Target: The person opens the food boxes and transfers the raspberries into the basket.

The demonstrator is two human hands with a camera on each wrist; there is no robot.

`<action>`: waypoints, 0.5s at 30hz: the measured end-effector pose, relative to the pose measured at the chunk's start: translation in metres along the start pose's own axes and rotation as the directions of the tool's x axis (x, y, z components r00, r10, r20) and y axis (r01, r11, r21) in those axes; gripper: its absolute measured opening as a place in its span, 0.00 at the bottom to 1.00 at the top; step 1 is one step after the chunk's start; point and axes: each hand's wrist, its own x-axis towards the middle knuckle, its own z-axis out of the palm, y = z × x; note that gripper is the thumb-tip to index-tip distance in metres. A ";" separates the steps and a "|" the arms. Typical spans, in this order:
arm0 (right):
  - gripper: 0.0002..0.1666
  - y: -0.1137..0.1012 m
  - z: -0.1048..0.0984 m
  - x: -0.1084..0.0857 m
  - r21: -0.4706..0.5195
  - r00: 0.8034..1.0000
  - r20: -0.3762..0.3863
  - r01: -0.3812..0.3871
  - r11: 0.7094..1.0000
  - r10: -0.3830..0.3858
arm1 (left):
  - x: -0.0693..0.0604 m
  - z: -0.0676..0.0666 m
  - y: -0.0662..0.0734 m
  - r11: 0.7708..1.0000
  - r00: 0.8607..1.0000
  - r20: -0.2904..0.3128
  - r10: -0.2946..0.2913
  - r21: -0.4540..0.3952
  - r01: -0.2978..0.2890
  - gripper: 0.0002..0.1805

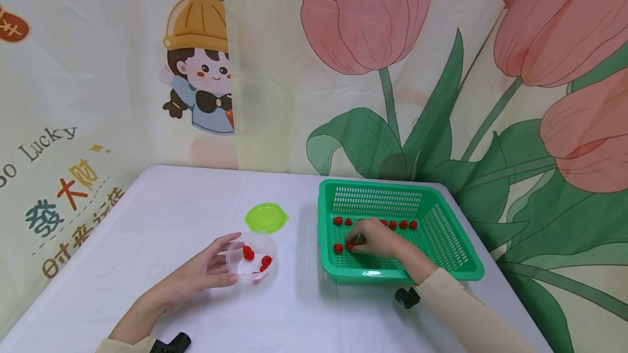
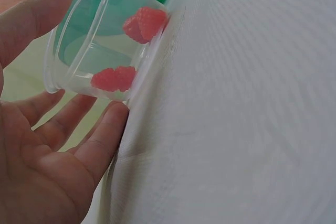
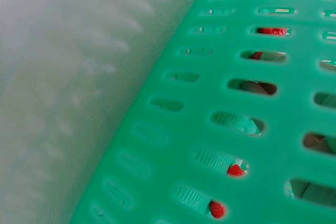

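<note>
On the table stands a clear plastic cup with several raspberries at its bottom. My left hand holds it from the left side, thumb and fingers spread around its wall; the left wrist view shows the cup close up. Inside a green basket, my right hand pinches a raspberry at the basket floor. One raspberry lies just left of it, and a row of raspberries runs behind, partly covered by the hand. In the right wrist view the basket wall hides most of the hand.
A light green lid lies on the white-covered table, behind the cup and left of the basket. Behind the table hangs a printed curtain with tulips and a cartoon figure. The basket's raised walls surround the right hand.
</note>
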 end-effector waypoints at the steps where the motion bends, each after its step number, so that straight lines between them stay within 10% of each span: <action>1: 0.12 0.000 0.000 0.000 0.001 1.000 0.001 0.005 1.000 -0.005 | 0.000 0.000 0.000 1.000 1.000 -0.001 0.001 0.001 -0.001 0.52; 15: 0.12 0.003 0.001 -0.001 -0.023 1.000 -0.022 -0.021 1.000 0.020 | -0.002 0.000 0.000 1.000 1.000 0.016 0.012 -0.023 -0.012 0.51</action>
